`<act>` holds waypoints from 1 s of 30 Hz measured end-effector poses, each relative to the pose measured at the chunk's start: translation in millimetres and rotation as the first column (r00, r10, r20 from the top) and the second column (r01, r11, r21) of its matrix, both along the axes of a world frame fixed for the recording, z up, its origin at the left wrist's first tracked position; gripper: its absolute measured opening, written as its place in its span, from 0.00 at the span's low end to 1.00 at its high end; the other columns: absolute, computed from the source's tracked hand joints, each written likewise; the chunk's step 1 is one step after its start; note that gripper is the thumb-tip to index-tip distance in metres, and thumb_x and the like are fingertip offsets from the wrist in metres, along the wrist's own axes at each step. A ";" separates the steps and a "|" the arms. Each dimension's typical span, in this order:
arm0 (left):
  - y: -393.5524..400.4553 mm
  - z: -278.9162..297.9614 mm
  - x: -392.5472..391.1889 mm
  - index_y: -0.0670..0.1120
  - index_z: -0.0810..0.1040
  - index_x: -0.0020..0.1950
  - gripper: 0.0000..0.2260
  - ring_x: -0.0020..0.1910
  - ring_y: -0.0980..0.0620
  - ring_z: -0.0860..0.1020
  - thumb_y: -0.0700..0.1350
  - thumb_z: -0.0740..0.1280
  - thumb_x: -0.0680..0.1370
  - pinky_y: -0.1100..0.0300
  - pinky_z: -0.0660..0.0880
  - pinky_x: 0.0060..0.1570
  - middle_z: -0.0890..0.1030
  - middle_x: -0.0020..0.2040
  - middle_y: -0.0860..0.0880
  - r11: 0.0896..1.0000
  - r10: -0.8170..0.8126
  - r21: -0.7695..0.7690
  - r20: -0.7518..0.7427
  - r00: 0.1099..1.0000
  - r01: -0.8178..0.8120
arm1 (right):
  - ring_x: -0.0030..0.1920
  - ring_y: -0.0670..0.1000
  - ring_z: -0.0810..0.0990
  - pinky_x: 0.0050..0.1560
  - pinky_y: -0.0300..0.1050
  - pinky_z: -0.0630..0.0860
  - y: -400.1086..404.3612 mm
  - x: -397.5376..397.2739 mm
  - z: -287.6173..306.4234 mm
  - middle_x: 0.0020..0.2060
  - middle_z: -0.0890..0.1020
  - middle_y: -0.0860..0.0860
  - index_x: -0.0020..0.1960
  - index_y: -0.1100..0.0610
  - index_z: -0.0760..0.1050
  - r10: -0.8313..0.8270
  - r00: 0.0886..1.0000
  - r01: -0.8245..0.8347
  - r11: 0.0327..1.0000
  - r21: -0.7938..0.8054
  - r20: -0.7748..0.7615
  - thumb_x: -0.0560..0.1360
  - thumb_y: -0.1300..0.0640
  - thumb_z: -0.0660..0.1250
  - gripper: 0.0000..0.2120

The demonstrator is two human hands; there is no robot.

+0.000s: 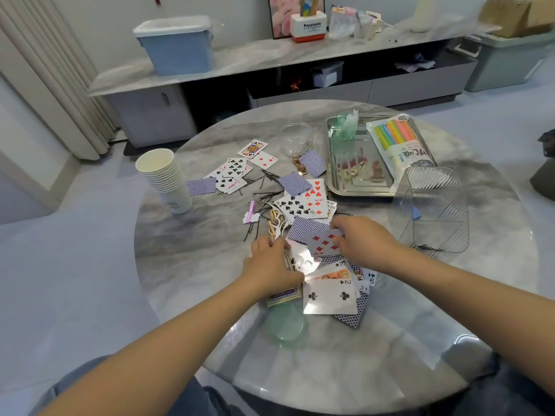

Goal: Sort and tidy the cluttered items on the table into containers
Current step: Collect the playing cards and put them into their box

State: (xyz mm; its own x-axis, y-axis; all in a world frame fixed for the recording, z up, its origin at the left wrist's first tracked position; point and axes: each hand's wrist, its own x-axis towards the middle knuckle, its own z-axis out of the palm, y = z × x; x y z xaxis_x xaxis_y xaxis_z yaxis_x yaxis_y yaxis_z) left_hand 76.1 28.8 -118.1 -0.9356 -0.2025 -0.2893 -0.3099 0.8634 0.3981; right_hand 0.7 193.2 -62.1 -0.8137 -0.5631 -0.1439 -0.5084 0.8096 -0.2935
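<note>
Playing cards lie scattered over the round marble table (186, 265), mixed with black hairpins (265, 195) and rubber bands (275, 223). My right hand (363, 238) pinches a red diamonds card (322, 243) by its right edge, just above the heap. My left hand (271, 264) rests on a small stack of cards (300, 262) beside a card box (283, 295) with a gold border. A two of clubs (329, 297) lies face up in front of both hands. A clear ribbed plastic box (432, 211) stands to the right with a few hairpins in it.
A steel tray (360, 187) at the back right holds a straw packet (396, 142) and a green bag (347, 124). A clear jar (295, 139) stands at the back. Stacked paper cups (166, 178) stand at the left. A green round lid (286, 324) lies near me.
</note>
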 end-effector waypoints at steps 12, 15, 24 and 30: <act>-70.0 7.5 6.1 0.51 0.64 0.72 0.27 0.72 0.45 0.57 0.47 0.67 0.73 0.48 0.57 0.68 0.59 0.72 0.44 0.992 0.055 -0.110 -0.051 0.997 -0.061 | 0.43 0.50 0.73 0.32 0.37 0.65 -0.4 10.0 -4.7 0.36 0.71 0.43 0.35 0.48 0.66 0.071 0.958 -0.094 0.993 0.070 0.278 0.75 0.60 0.61 0.12; -60.9 4.9 8.6 0.52 0.61 0.74 0.29 0.74 0.46 0.54 0.51 0.66 0.74 0.48 0.52 0.71 0.56 0.75 0.45 0.989 -0.022 -0.145 -0.098 0.995 0.008 | 0.43 0.48 0.72 0.32 0.35 0.64 4.6 18.4 -13.9 0.36 0.70 0.41 0.37 0.48 0.66 0.090 0.953 -0.117 0.990 0.079 0.289 0.76 0.59 0.61 0.10; 1.0 9.7 12.2 0.55 0.74 0.62 0.25 0.63 0.52 0.65 0.61 0.72 0.68 0.55 0.58 0.64 0.69 0.59 0.51 0.938 -0.346 0.002 -0.076 0.935 0.347 | 0.59 0.52 0.69 0.57 0.44 0.66 13.5 32.8 -52.3 0.55 0.73 0.51 0.62 0.53 0.69 0.195 0.980 -0.195 0.981 0.013 0.044 0.75 0.51 0.64 0.17; 16.5 -5.4 7.9 0.51 0.70 0.58 0.27 0.56 0.50 0.68 0.58 0.76 0.65 0.56 0.61 0.53 0.71 0.55 0.51 0.911 -0.403 -0.104 -0.016 0.915 0.400 | 0.61 0.50 0.65 0.61 0.40 0.64 19.8 33.2 -54.2 0.58 0.67 0.50 0.65 0.53 0.66 0.252 0.966 -0.255 0.965 0.061 0.059 0.70 0.44 0.70 0.29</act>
State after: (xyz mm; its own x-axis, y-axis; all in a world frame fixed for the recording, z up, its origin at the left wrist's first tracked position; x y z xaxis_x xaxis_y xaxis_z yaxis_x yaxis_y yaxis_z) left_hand 84.0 45.2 -123.5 -0.9533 0.1673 -0.2515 0.0841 0.9467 0.3109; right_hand 33.9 213.0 -116.4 -0.6363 -0.7378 -0.2255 -0.6855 0.6748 -0.2734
